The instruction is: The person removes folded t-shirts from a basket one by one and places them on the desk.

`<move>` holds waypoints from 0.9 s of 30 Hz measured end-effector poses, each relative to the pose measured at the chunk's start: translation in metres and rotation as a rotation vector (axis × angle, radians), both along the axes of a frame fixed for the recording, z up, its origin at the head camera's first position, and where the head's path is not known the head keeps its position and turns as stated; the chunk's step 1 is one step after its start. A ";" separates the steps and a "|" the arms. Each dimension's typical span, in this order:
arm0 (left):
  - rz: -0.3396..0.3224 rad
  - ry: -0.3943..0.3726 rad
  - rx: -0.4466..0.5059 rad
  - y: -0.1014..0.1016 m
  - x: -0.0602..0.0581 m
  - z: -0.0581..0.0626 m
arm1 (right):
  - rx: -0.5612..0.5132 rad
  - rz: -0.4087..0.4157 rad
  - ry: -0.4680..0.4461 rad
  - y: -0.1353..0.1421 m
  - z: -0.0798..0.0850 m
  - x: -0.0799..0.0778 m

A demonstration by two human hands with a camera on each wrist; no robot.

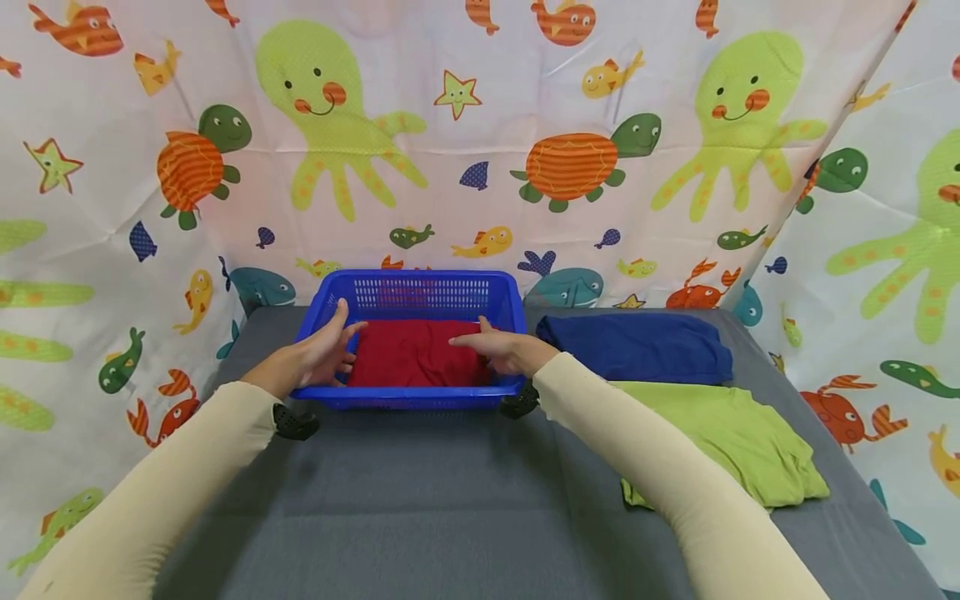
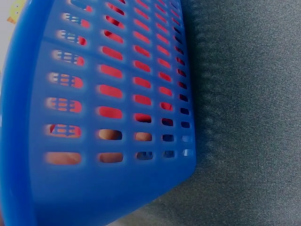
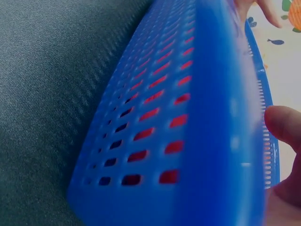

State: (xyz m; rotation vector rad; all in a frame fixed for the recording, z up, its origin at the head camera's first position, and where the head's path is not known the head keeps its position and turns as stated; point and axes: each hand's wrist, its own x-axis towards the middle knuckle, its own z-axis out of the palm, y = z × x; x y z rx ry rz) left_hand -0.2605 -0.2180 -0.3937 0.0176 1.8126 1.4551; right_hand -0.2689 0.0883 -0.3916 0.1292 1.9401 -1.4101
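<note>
A folded red cloth (image 1: 416,354) lies inside a blue plastic basket (image 1: 420,398) with slotted walls. My left hand (image 1: 322,348) reaches over the basket's left end, fingers spread beside the cloth's left edge. At the other end, my right hand (image 1: 501,346) is over the cloth's right edge, its thumb extended above the red fabric; its lower fingers are hidden. Through the slots in the left wrist view, red cloth (image 2: 110,92) and bits of fingers show. The right wrist view catches the right thumb (image 3: 284,125) above the basket rim (image 3: 225,141).
Right of the basket, a folded dark blue cloth (image 1: 637,346) lies on the grey table cover (image 1: 420,500). Nearer, a folded lime green cloth (image 1: 735,442) lies partly behind the right forearm. A printed sea-animal curtain (image 1: 420,242) stands behind and along both sides.
</note>
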 end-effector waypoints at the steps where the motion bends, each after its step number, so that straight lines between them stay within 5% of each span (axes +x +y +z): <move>1: 0.003 -0.002 0.009 0.000 0.000 -0.001 | 0.000 -0.001 0.003 0.000 -0.001 0.000; 16: 0.003 -0.001 0.025 0.002 0.003 -0.003 | 0.129 0.013 0.063 -0.006 0.001 0.012; 27: 0.013 0.001 0.012 0.001 0.001 -0.001 | 0.080 -0.010 -0.037 0.000 0.008 0.005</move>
